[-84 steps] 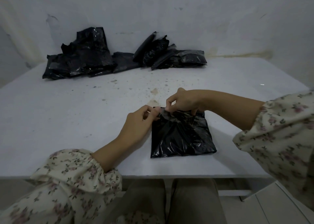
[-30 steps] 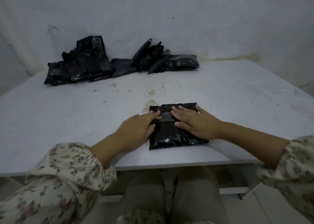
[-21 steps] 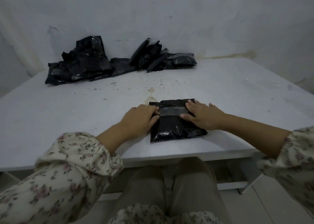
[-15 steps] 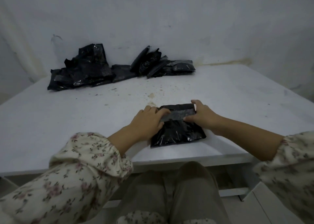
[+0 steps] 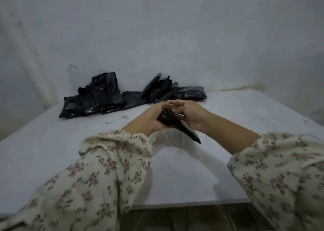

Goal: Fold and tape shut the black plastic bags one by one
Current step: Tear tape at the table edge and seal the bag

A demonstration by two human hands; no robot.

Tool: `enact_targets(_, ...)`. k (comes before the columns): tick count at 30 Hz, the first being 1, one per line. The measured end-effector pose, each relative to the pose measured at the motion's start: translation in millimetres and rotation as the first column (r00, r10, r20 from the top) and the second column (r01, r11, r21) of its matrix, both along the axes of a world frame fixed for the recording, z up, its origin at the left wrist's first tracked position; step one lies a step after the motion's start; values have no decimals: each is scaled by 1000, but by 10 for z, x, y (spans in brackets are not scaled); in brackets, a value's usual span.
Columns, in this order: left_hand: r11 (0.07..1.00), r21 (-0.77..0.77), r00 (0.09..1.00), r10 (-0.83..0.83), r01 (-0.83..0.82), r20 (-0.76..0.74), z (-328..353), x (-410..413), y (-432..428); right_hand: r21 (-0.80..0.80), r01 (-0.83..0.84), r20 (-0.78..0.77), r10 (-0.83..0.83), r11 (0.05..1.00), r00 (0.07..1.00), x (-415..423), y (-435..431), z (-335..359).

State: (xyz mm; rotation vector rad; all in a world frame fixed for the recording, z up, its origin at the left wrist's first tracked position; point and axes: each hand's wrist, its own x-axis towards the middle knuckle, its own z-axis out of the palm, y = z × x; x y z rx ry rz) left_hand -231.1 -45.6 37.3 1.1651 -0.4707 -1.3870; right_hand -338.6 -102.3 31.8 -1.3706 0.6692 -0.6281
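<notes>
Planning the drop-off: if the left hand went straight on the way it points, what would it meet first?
Likely the pile of bags at the back right; the left hand, gripping a bag, points there, though depth is unclear.

I'm on one cam: head-worn, wide-angle, facing fwd and down across the table (image 5: 192,174) twd the back wall (image 5: 166,29). Sleeves (image 5: 98,178) crowd the bottom, v. close; left hand (image 5: 149,119), right hand (image 5: 192,115) and black bag (image 5: 173,123) sit mid-frame.
</notes>
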Motion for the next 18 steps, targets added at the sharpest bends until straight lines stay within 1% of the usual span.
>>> enact_targets(1, 998, 21, 998, 53, -54, 24, -6, 28, -44, -70, 76, -52, -80, 995, 995, 25, -47, -36)
enact_targets(2, 994, 30, 994, 103, -104, 32, -21, 62, -101, -164, 172, -128, -193, 971, 973, 44, -144, -92)
enact_targets(3, 986, 31, 987, 161, -162, 21, -42, 108, -174, -234, 243, -212, -293, 941, 932, 45, -230, -140)
enact_targets(4, 978, 31, 979, 205, -204, -7, -56, 141, -251, -250, 293, -303, -362, 923, 881, 33, -319, -186)
enact_targets(5, 972, 28, 972, 233, -232, -29, -64, 170, -325, -176, 329, -372, -372, 928, 850, 7, -397, -212)
enact_targets(6, 968, 23, 967, 250, -250, -52, -70, 195, -411, -33, 355, -393, -338, 934, 855, -15, -484, -224)
enact_targets(7, 965, 17, 962, 263, -262, -68, -77, 216, -502, 172, 350, -360, -272, 921, 893, -49, -567, -217)
enact_targets(8, 965, 11, 961, 263, -263, -83, -91, 236, -602, 370, 303, -275, -208, 878, 939, -81, -659, -204)
enact_targets(9, 965, 5, 962, 261, -261, -84, -107, 257, -704, 484, 273, -172, -215, 831, 961, -98, -737, -191)
enact_targets(10, 967, -1, 965, 252, -253, -75, -125, 279, -805, 518, 272, -96, -261, 811, 961, -91, -845, -201)
enact_targets(12, 976, -19, 976, 217, -217, -26, -153, 332, -1004, 480, 358, -2, -407, 801, 913, -37, -1083, -196)
enact_targets(15, 987, -46, 977, 159, -153, 144, -188, 436, -1238, 440, 507, 136, -613, 741, 778, 45, -1451, -106)
enact_targets(18, 984, -21, 941, 175, -176, 290, -263, 592, -1399, 487, 606, 197, -755, 629, 625, 129, -1827, -59)
